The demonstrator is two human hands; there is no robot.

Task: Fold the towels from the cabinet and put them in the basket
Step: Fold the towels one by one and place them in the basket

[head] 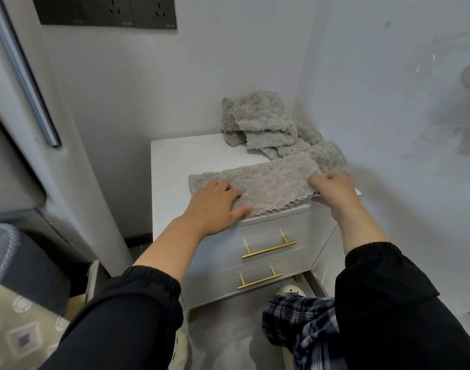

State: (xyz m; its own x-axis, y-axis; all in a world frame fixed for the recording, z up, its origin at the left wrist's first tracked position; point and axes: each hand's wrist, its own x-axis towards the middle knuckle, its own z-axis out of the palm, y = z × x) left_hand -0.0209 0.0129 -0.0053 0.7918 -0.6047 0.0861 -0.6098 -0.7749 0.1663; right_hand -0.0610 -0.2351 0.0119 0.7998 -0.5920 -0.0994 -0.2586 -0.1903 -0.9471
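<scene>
I'm pressing my left hand [215,200] flat on the towel [271,177] while my right hand [331,186] is pinching its frame-right end, needing edges matched

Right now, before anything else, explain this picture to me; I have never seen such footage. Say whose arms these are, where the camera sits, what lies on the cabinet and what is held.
No machine here: a person wears one camera on the head, looking down at their own arms. The left hand presses flat on a grey towel spread on the white cabinet. The right hand pinches that towel's right end. Behind it lies a crumpled heap of towels, not yet folded.
</scene>
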